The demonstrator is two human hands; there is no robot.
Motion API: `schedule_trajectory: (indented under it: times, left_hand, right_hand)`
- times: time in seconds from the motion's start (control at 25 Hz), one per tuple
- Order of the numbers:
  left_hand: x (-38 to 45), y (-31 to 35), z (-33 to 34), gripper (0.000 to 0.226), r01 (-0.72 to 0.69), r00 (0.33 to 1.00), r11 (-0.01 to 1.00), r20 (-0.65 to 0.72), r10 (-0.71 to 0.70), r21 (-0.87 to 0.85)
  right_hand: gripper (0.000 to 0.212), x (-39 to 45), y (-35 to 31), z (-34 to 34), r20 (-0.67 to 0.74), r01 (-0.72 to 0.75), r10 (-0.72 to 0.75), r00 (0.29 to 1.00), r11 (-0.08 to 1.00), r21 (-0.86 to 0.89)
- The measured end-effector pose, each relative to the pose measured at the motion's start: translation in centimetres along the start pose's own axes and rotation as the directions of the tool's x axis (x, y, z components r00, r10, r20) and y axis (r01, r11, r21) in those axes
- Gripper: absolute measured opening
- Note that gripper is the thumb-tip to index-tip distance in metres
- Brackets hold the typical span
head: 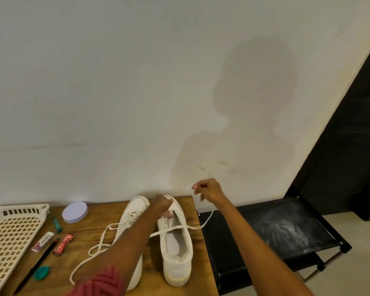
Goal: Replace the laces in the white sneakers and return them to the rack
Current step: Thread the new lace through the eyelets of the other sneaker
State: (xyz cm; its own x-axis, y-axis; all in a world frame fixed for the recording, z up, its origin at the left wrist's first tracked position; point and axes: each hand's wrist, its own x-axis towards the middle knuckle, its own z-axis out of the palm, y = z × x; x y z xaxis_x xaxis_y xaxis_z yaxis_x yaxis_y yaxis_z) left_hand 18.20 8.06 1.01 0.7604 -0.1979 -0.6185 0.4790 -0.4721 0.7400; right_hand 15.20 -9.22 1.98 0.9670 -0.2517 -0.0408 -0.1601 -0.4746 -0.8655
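While the right sneaker (pixel 176 238) on the counter (pixel 90 236) is barely laced, its lace (pixel 175 227) is pinched by the right hand (pixel 205 189) — the left hand (pixel 161 202) closed at the eyelets; the rack (pixel 282 229) awaits.

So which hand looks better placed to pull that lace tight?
The right hand, probably. It is raised off to the side, pinching the lace that runs out of the right sneaker. The left hand sits at that sneaker's tongue.
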Motion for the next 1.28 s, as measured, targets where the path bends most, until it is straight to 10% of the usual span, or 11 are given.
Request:
schedule_trajectory:
  times: [0.44, 0.84, 1.28]
  left_hand:
    - [3.3, -3.4, 2.3, 0.025, -0.018, 0.965, 0.999, -0.263, 0.006, -0.045]
    - [3.0, -4.7, 2.7, 0.017, -0.174, 0.947, 0.985, -0.276, 0.164, -0.014]
    - [4.0, -5.8, 3.1, 0.010, -0.268, 0.891, 0.963, -0.374, 0.258, 0.024]
  right_hand:
    - [0.018, 0.7, 2.4, 7.1, 0.198, 0.092, -0.004, 0.980, 0.895, -0.437]
    - [0.023, 1.5, -0.3, 8.5, 0.355, 0.329, -0.074, 0.932, 0.585, -0.742]
    - [0.016, 1.3, 2.6, 7.9, 0.234, 0.194, -0.067, 0.970, 0.792, -0.578]
